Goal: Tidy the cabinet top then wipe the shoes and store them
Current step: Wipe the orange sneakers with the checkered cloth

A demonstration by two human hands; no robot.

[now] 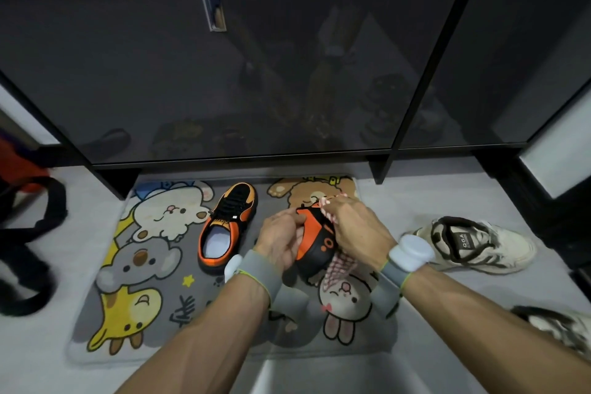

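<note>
Your left hand (281, 240) grips the orange-and-black shoe (315, 240) from its left side, the fingers (287, 217) curled round its upper edge. The shoe is raised just above the cartoon-animal mat (198, 307), tilted, with its orange side panel turned up toward you. Your right hand (355, 230) is on the shoe's right side, its fingers clenched on a red-and-white checked cloth (339, 269). The cloth is pressed to the shoe near the far end, and its loose tail hangs down under your wrist. So the shoe sits between your two hands and touches both.

The matching shoe (227, 227) lies flat on the mat just left of your left hand, its opening toward you. A white sneaker (473, 243) rests on the pale floor (447, 201) to the right. Another white sneaker (563, 326) is at the lower right edge. The dark cabinet (224, 73) stands straight ahead, its doors closed.
</note>
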